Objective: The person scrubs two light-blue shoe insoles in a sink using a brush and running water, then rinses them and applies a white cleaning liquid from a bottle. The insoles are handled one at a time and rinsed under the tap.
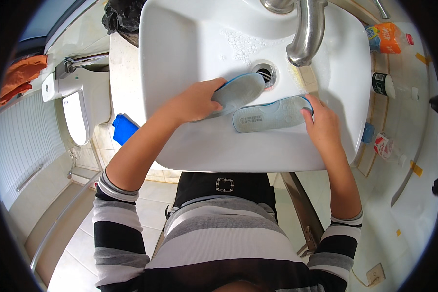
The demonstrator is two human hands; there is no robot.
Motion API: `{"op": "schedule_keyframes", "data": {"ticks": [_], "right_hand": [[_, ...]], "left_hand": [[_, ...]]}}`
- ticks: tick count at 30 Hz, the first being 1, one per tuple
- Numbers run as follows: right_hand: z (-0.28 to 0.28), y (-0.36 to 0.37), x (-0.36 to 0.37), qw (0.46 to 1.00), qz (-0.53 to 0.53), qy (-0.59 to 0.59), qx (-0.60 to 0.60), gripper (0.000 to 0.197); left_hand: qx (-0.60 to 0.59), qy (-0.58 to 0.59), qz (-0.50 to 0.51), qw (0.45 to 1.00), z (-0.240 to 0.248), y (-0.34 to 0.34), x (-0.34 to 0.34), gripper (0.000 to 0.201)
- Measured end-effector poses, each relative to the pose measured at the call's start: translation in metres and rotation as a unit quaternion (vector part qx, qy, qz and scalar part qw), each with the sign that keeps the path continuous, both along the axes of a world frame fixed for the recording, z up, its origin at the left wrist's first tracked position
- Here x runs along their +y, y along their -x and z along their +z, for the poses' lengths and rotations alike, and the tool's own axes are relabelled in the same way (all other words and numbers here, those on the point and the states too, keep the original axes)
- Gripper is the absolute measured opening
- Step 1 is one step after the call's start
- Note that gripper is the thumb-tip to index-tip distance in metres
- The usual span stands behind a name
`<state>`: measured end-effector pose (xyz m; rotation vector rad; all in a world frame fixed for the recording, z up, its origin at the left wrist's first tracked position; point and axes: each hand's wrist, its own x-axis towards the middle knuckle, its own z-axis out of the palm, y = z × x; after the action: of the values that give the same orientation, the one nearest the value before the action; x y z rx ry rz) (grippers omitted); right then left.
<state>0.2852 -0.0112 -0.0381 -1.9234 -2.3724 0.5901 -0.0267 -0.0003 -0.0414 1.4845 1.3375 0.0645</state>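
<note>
Two pale grey-blue shoe insoles with blue edges are held over the white sink (172, 58). My left hand (195, 101) is closed round the left insole (245, 92), which slants up toward the drain (265, 74). At its other end, the right insole (271, 115) is pinched between the thumb and fingers of my right hand (322, 119). Printed marks show near its left end. Foam bubbles (242, 46) lie in the basin beyond the insoles. A yellowish bar (307, 79), perhaps soap, sits partly below the faucet, right of the drain.
A curved metal faucet (308, 34) reaches over the basin. Several bottles, one an orange-labelled bottle (390, 38), stand along the right. A black plastic bag (123, 20) is at the back left. Further left are a white toilet (77, 109) and a blue cloth-like item (124, 128).
</note>
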Motion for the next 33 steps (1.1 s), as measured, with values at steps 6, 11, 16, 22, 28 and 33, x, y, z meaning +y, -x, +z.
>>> {"op": "schedule_keyframes", "data": {"ticks": [6,11,16,22,28,33], "right_hand": [[0.001,-0.006,0.008,0.985,0.022,-0.117,-0.127,0.049],[-0.013,-0.01,0.027,0.994,-0.004,-0.06,-0.091,0.052],[-0.005,-0.012,0.036,0.992,-0.098,-0.072,0.037,0.052],[0.034,-0.009,0.037,0.982,-0.157,-0.028,0.099,0.049],[0.043,-0.015,0.026,0.978,-0.173,0.009,0.114,0.049],[0.024,-0.027,0.013,0.992,-0.111,-0.014,0.063,0.05]], "left_hand": [[0.111,-0.145,0.0,0.983,-0.016,-0.008,-0.015,0.043],[0.084,-0.099,0.032,0.991,-0.01,-0.013,-0.011,0.038],[-0.027,-0.005,0.071,0.997,0.008,-0.016,-0.008,0.04],[-0.179,0.076,0.093,0.977,0.012,-0.038,0.002,0.042],[-0.026,-0.122,0.014,0.992,-0.008,-0.074,0.002,0.042],[0.109,-0.332,-0.143,0.926,-0.022,-0.079,-0.021,0.045]]}}
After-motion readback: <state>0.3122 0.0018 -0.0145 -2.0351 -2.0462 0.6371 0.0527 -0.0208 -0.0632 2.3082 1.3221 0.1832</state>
